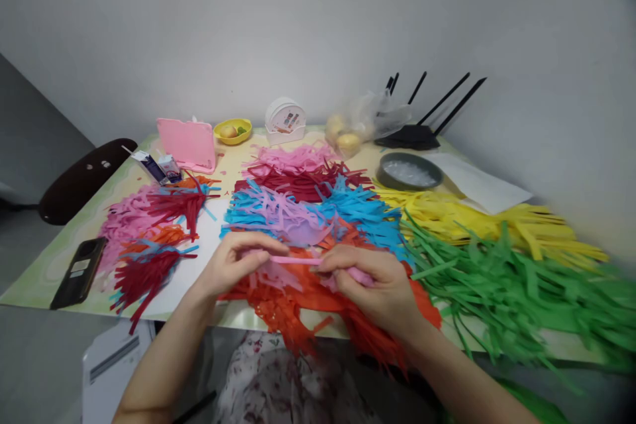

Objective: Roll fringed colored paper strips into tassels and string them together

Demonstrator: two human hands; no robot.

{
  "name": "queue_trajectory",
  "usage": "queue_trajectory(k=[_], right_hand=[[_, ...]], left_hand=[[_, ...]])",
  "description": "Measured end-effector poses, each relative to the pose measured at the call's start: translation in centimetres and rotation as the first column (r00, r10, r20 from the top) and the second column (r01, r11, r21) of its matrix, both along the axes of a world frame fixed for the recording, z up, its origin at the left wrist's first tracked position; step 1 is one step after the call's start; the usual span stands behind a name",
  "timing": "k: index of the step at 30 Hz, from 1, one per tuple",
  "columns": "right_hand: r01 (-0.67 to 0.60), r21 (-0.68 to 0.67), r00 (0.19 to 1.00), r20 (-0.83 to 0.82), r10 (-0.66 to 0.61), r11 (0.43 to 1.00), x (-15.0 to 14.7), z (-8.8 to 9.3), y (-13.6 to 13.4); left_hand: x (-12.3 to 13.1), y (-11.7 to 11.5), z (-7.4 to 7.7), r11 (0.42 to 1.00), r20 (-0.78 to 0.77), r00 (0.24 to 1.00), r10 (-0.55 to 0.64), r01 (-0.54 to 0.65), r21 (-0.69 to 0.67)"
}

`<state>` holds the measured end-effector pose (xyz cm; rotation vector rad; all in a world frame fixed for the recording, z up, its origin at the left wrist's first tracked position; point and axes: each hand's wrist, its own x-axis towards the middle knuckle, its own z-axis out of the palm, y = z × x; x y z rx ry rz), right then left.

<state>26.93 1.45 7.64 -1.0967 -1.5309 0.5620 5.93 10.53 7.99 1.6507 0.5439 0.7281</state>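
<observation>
Your left fingers (254, 259), right fingers (348, 256): both pinched on a pink strip (297, 260), seemingly paper; orange fringe (318, 288) beneath, green fringe (521, 291) rightward.

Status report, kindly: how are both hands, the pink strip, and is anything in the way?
Left hand and right hand gripping pink strip. Strip straight between them. Orange fringe crowded beneath.
</observation>
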Motion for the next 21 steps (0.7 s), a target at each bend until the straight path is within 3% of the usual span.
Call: queue_trajectory(k=[3,5,8,10,12,14,17,19,21], right_hand=[[-0.054,0.123,0.978,0.206,0.028,0.991,0.3,0.2,0.2],[-0.091,0.162,0.964,0.262,0.047,0.983,0.2,0.3,0.3],[-0.132,0.204,0.957,0.280,0.071,0.970,0.1,0.3,0.4],[-0.152,0.215,0.952,0.296,0.084,0.965,0.1,0.1,0.3],[-0.165,0.204,0.941,0.325,0.092,0.965,0.3,0.1,0.2],[-0.165,0.112,0.929,0.352,0.116,0.980,0.9,0.4,0.2],[-0.160,-0.133,0.946,0.264,0.190,0.978,1.9,1.3,0.9],[-0.234,-0.279,0.955,0.114,0.274,0.931,2.0,1.6,1.7],[-0.382,-0.378,0.921,-0.081,0.381,0.843,1.5,1.3,2.5]], left_hand=[[-0.3,0.1,2.2,0.935,-0.188,0.981,0.048,0.022,0.354],[0.2,-0.1,3.0,0.916,-0.277,0.961,-0.004,0.114,0.385],[1.1,-0.4,3.1,0.931,-0.332,0.940,-0.081,0.190,0.311],[1.4,-0.4,2.9,0.933,-0.346,0.936,-0.071,0.185,0.308],[1.4,-0.3,2.5,0.898,-0.379,0.926,-0.011,0.175,0.403],[1.1,-0.1,1.9,0.788,-0.405,0.909,0.095,0.180,0.589],[0.8,0.4,0.7,0.516,-0.325,0.916,0.235,0.166,0.840],[0.6,0.8,-0.3,0.374,-0.214,0.949,0.230,0.117,0.920],[0.4,1.0,-1.0,0.283,-0.112,0.976,0.184,0.056,0.957]])
